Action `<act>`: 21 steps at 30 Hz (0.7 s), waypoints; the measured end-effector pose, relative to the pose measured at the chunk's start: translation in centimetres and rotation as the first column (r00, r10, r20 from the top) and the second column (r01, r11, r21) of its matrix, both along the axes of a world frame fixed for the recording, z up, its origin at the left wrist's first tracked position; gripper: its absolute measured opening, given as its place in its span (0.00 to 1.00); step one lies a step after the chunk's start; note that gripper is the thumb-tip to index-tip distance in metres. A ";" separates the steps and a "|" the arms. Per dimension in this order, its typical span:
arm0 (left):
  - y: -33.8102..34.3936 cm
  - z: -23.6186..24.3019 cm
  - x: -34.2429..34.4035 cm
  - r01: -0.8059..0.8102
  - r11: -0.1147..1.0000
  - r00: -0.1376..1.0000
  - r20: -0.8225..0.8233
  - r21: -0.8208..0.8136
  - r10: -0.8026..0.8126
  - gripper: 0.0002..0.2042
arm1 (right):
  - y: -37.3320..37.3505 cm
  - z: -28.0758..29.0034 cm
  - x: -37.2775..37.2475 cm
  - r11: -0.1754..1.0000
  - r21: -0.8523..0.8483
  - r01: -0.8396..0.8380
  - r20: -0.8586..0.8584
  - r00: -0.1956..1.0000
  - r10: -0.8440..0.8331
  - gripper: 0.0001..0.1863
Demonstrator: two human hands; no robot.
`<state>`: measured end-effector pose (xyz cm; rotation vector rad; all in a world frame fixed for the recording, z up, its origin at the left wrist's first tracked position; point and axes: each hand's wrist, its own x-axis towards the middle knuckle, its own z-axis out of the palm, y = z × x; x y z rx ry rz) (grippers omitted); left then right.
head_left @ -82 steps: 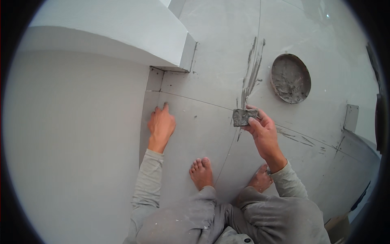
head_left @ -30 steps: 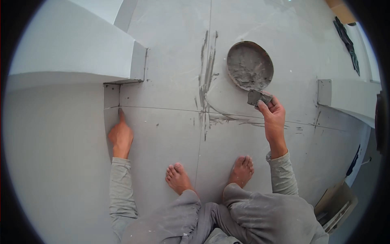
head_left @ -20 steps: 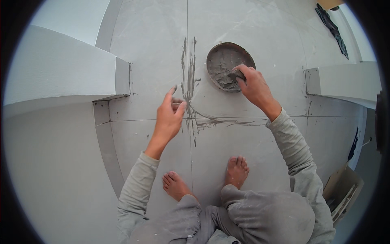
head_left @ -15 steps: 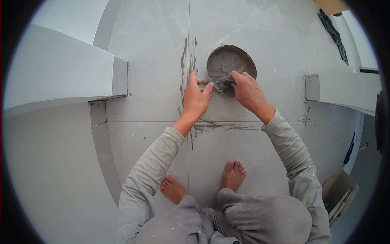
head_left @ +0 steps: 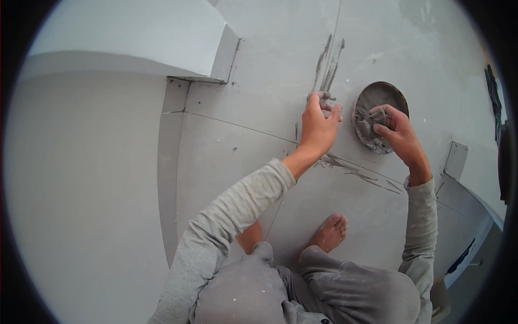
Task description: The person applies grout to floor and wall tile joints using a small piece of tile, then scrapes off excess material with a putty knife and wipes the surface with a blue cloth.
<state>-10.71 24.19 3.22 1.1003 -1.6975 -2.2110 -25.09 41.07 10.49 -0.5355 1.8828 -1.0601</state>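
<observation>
A round bowl (head_left: pixel 406 100) of thick grey paste stands on the tiled floor to the right of centre. My right hand (head_left: pixel 402 132) reaches over its near right side, thumb and fingers pinched round something grey and paste-coated (head_left: pixel 381 116) that I cannot make out. To the left of the bowl, my left hand (head_left: pixel 318 127) hovers above the tiles, fingers loosely bent and apart, with dark paste on the fingertips. Dark paste smears (head_left: pixel 328 67) run along the tile joint beyond it. More streaks (head_left: pixel 356 168) follow the crossing joint on the near side.
A white wall block (head_left: pixel 135 38) juts in at the upper left, with grey skirting (head_left: pixel 168 178) below it. Another wall end (head_left: pixel 456 159) stands at the right. Dark cloth (head_left: pixel 492 102) lies by the far right edge. My bare right foot (head_left: pixel 329 233) rests on the floor nearby.
The view has turned, so the floor joints now slant and the bowl appears farther right. My right hand has risen slightly from the paste with the grey thing showing. My left hand remains beside the smeared joint.
</observation>
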 end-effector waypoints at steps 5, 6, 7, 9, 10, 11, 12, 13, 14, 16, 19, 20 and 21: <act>-1.7 0.6 14.7 0.135 0.789 0.990 0.107 -0.599 -0.088 0.17 | -4.7 1.0 6.1 0.995 -0.090 -0.032 0.059 0.998 0.037 0.16; -2.5 0.6 17.3 0.150 0.770 0.986 0.146 -0.620 -0.075 0.18 | -6.3 0.1 7.7 0.965 -0.168 -0.203 -0.191 0.967 0.170 0.16; -3.2 0.6 19.7 0.171 0.764 0.980 0.190 -0.622 -0.064 0.19 | -7.9 -1.1 9.4 0.929 -0.167 -0.330 -0.390 0.888 0.245 0.16; -4.4 0.8 23.4 0.132 0.792 0.965 0.261 -0.597 0.036 0.19 | -10.8 -3.6 11.1 0.810 -0.123 -0.573 -0.695 0.633 0.342 0.19; -4.8 0.9 24.9 0.081 0.805 0.961 0.261 -0.588 0.093 0.19 | -11.5 -4.6 11.6 0.804 -0.070 -0.590 -0.713 0.594 0.373 0.19; -5.4 1.1 26.1 0.031 0.834 0.946 0.286 -0.551 0.154 0.19 | -12.2 -5.7 12.0 0.778 -0.039 -0.627 -0.741 0.540 0.398 0.19; -5.7 1.2 27.1 0.008 0.810 0.951 0.254 -0.586 0.175 0.19 | -12.8 -6.4 12.2 0.751 -0.029 -0.659 -0.777 0.487 0.398 0.18; -5.8 1.5 28.1 -0.018 0.807 0.946 0.251 -0.590 0.204 0.19 | -12.8 -6.7 12.3 0.726 -0.001 -0.688 -0.794 0.441 0.418 0.18; -5.9 1.8 29.1 -0.056 0.807 0.941 0.240 -0.588 0.240 0.19 | -12.7 -6.7 12.4 0.684 0.030 -0.728 -0.812 0.382 0.442 0.19; -5.8 2.4 30.8 -0.064 0.812 0.934 0.251 -0.580 0.253 0.19 | -12.2 -5.7 12.3 0.612 0.107 -0.784 -0.831 0.268 0.488 0.19; -5.2 3.5 33.3 -0.086 0.827 0.931 0.250 -0.556 0.265 0.19 | -12.0 -2.8 12.1 0.487 0.355 -0.798 -0.560 0.235 0.794 0.17; -5.2 3.9 34.1 -0.087 0.828 0.931 0.250 -0.554 0.265 0.19 | -13.0 -2.4 12.2 0.521 0.227 -0.823 -0.630 0.284 0.723 0.16; -5.1 4.1 34.8 -0.092 0.829 0.926 0.258 -0.551 0.274 0.19 | -14.3 -2.1 12.3 0.546 0.166 -0.821 -0.634 0.335 0.697 0.16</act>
